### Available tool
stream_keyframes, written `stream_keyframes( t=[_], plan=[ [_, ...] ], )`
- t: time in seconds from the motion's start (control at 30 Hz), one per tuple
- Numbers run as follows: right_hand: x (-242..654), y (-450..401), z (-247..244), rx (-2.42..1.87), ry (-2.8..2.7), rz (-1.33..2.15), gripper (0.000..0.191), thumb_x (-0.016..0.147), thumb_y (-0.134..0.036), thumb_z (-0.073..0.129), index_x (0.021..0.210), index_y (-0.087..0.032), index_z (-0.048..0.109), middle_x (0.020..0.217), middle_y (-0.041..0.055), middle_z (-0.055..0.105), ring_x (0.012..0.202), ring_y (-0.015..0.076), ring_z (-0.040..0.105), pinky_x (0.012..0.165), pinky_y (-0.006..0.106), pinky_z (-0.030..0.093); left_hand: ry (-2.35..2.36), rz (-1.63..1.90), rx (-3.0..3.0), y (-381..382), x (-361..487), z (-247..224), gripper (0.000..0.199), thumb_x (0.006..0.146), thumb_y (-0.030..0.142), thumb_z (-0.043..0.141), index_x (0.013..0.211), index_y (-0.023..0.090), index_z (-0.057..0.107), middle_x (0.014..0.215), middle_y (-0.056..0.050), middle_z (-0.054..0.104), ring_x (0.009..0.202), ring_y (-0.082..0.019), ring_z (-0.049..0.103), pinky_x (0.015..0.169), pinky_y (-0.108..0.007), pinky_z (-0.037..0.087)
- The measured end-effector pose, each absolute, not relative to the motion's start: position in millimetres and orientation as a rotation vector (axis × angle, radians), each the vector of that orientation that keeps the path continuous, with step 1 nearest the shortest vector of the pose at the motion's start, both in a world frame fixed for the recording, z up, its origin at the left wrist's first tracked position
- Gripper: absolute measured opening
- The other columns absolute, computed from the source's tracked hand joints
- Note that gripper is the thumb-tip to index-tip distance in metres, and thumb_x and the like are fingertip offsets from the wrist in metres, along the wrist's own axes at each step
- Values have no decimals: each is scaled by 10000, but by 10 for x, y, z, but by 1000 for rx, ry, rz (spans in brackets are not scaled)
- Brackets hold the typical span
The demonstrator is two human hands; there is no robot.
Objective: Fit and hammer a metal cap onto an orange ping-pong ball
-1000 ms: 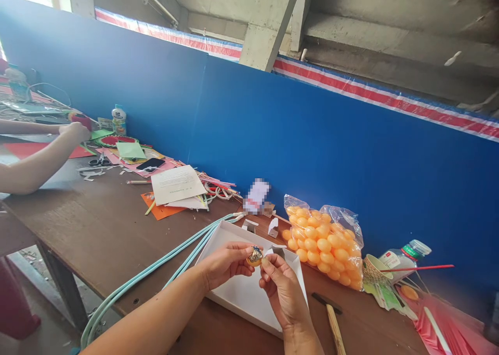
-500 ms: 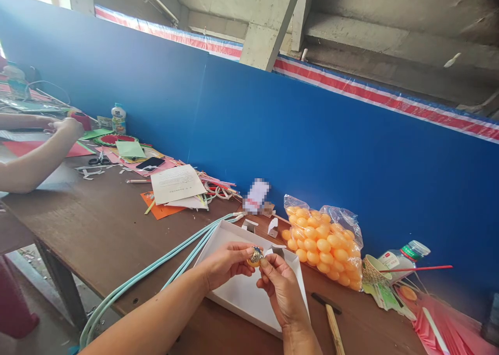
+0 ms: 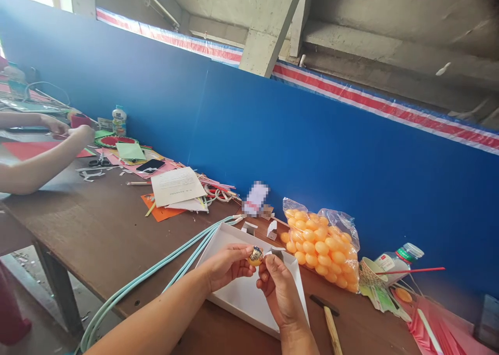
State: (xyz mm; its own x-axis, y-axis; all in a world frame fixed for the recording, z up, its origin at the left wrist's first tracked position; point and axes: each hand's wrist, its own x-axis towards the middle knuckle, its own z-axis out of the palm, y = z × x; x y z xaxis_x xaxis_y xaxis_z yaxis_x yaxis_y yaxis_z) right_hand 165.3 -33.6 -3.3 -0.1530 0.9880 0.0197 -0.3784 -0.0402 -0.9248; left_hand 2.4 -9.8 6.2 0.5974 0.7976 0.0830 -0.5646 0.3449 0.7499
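Head cam, now: what's the L hand (image 3: 230, 265) got?

— Small round orange piece w/ dark, shiny patterned top (image 3: 255, 256), pinched btwn thumb and fingertips, below centre of frame.

And the R hand (image 3: 278, 282)?

— Just beside it, lower centre: fingers curled in, thumb closed against index. Can't tell if it grips anything or touches the piece.

What's under them?

— Shallow white cardboard tray (image 3: 247, 299), lower centre, on the dark-brown table (image 3: 86, 214). Clear plastic bag of orange balls (image 3: 322, 247), up and R of it; hammer w/ wooden handle (image 3: 331, 327), lower R; pale-blue cords (image 3: 117, 295), lower L.

Anyone else in view?

— Yep, a co-worker's bare forearms and hands (image 3: 80, 135), far L, a bit above mid-height.
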Motion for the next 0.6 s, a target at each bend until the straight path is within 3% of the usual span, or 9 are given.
stream_keyframes(
  t=[0.4, 0.6],
  plan=[
    [1636, -316, -74, -912, -1073, 1419, 167, 802, -330, 630, 806, -183, 550, 607, -47, 456, 527, 64, 367, 487, 191, 399, 308, 903, 820, -66, 43, 14, 284, 759, 324, 653, 920, 91, 674, 787, -73, 612, 633, -86, 547, 679, -221, 440],
    [1625, -400, 113, -1052, -1213, 1167, 223, 839, -403, 552, 799, -184, 552, 681, -27, 497, 541, 70, 424, 518, 208, 410, 272, 901, 781, -65, 49, 9, 296, 763, 319, 649, 954, 93, 669, 865, -104, 632, 670, -99, 574, 678, -221, 446]
  ],
)
